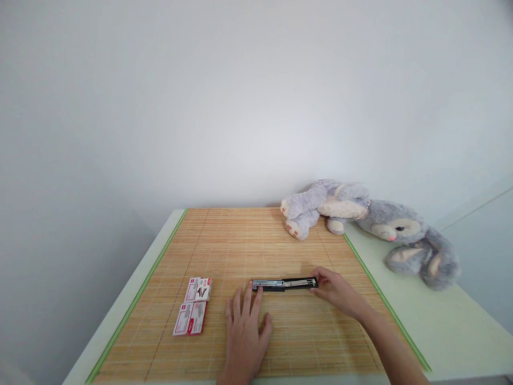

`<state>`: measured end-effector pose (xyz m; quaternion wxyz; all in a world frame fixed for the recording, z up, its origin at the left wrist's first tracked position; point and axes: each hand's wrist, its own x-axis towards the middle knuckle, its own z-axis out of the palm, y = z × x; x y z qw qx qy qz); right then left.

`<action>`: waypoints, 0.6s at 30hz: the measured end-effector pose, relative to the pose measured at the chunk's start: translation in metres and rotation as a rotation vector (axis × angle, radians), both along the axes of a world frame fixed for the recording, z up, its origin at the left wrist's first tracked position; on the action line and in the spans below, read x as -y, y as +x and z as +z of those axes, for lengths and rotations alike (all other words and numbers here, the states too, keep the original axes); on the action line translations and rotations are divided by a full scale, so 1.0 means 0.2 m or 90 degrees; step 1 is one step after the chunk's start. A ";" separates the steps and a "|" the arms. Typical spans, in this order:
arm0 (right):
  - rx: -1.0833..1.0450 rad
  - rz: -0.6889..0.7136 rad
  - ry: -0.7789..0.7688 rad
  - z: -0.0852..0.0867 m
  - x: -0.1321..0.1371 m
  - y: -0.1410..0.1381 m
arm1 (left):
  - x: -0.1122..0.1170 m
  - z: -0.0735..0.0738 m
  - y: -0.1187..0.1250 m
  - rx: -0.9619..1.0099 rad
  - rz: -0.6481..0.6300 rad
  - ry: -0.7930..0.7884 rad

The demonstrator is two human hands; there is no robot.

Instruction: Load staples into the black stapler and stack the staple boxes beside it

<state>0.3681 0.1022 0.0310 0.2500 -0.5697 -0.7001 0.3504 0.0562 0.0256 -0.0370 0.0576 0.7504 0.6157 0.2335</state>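
A black stapler (pixel 272 287) lies folded out flat on the bamboo mat (pixel 256 246), its metal inner parts facing up. My left hand (pixel 244 337) rests palm down in front of it with fingers spread, the fingertips at the stapler's left end. At the other end, my right hand (pixel 334 291) pinches the stapler between thumb and fingers. Left of my left hand lie small red-and-white boxes: a box with a stapler picture (pixel 203 289) and, nearer to me, a red-and-white box (pixel 196 318). Whether staples sit in the stapler's channel is too small to tell.
A grey plush rabbit (pixel 340 206) lies on its side at the back right, partly over the mat, its head and ears on the white table (pixel 449 326). Green trim (pixel 136 291) edges the mat. A plain wall (pixel 240 107) stands behind.
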 end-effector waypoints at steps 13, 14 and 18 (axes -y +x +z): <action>-0.116 -0.241 -0.036 -0.29 0.45 0.01 | 0.18 0.05 -0.54 -0.075 0.347 0.061; -0.122 -0.232 -0.051 -0.29 0.49 -0.04 | 0.20 0.03 -0.55 -0.074 0.328 0.057; -0.197 -0.167 -0.111 -0.31 0.57 -0.27 | 0.23 -0.05 -0.49 0.011 0.099 0.012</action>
